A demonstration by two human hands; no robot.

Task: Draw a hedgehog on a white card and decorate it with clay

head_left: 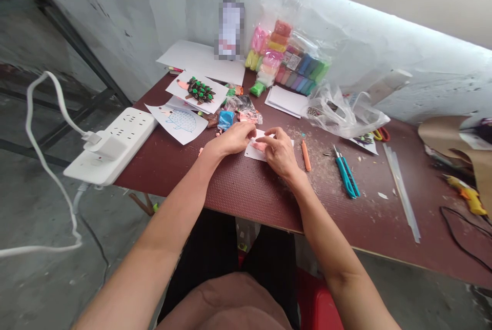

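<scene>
A small white card [251, 153] lies on the table in front of me, with a flattened piece of pink clay [260, 146] on it. My left hand [239, 138] is at the card's left side, its fingers curled together; what they hold, if anything, is hidden. Over the card's right part is my right hand [280, 153], fingers bent but apart, with fingertips at the pink clay. Just right of that hand lies an orange stick-like tool [306, 156]. A blue clay packet [225, 120] and pink bits sit beyond my left wrist.
Finished hedgehog card [198, 90] and hedgehog drawing [177, 124] lie left, near a white power strip [123, 140]. Bagged colored clay [295, 66] stands against the wall. Teal cutters [346, 173], clear glue sticks [402, 194] and a yellow glue gun [469, 196] lie right.
</scene>
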